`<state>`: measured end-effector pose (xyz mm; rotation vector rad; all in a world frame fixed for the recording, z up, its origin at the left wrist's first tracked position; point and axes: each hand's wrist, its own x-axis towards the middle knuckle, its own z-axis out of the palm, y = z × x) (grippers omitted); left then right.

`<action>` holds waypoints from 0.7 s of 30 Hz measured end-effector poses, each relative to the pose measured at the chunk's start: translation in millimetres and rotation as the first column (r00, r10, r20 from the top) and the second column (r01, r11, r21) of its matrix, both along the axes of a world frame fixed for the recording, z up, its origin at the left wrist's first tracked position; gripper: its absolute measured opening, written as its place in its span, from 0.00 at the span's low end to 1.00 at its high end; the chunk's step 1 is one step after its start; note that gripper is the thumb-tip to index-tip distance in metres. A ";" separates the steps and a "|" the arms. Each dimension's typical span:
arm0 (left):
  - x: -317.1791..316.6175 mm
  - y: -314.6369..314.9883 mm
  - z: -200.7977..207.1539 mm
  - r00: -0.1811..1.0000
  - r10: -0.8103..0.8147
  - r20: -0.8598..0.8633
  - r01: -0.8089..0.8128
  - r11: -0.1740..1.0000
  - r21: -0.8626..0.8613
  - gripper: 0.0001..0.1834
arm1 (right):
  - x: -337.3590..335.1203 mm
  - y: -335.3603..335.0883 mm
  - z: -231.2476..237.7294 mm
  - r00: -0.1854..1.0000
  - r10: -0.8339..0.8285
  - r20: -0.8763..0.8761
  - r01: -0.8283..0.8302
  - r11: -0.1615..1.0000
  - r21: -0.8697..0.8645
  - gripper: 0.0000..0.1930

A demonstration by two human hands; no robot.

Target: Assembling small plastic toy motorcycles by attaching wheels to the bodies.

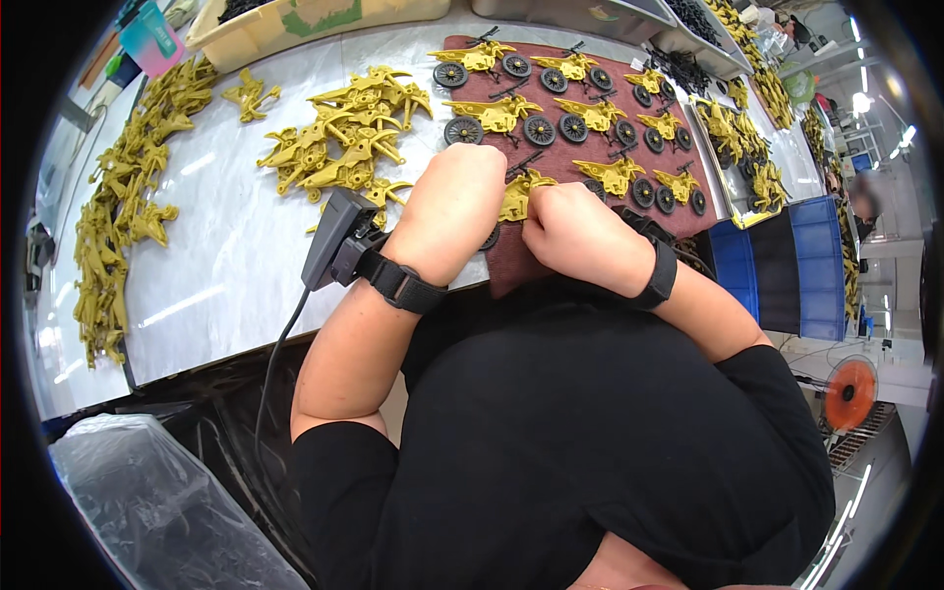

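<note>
Both of my hands are closed at the near edge of a maroon mat point(511, 264). Between them is a yellow toy motorcycle point(514, 202) with black handlebars, partly covered by my fingers. My left hand point(462, 187) grips its left end, and a black wheel shows just below that hand. My right hand point(575, 228) holds its right side, knuckles turned up; the fingertips of both hands are hidden. Several more toy motorcycles point(492, 116), yellow with black wheels, lie in rows on the mat beyond and to the right.
A heap of yellow body parts point(344, 143) lies left of the mat, with a long pile of yellow parts point(108, 226) farther left. A cream bin point(285, 37) stands at the back. Right of the mat are a tray point(736, 202) of parts and blue crates point(821, 270).
</note>
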<state>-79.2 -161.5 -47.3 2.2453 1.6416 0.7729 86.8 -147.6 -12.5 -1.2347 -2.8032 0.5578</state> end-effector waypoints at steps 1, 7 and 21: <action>-0.4 -0.6 -0.3 1.000 -0.005 -0.005 0.005 1.000 0.004 0.05 | 1.0 -1.5 0.0 1.000 -0.005 -0.005 0.005 1.000 0.004 0.08; -4.9 -1.9 1.8 0.961 0.055 0.270 -0.050 0.998 -0.025 0.09 | 17.3 -8.2 9.7 0.977 -0.020 -0.212 0.025 0.999 0.021 0.10; 33.8 8.9 53.2 0.671 0.231 0.705 0.197 0.861 -0.470 0.15 | 40.8 7.9 4.5 0.694 0.030 -0.719 0.043 0.996 0.082 0.10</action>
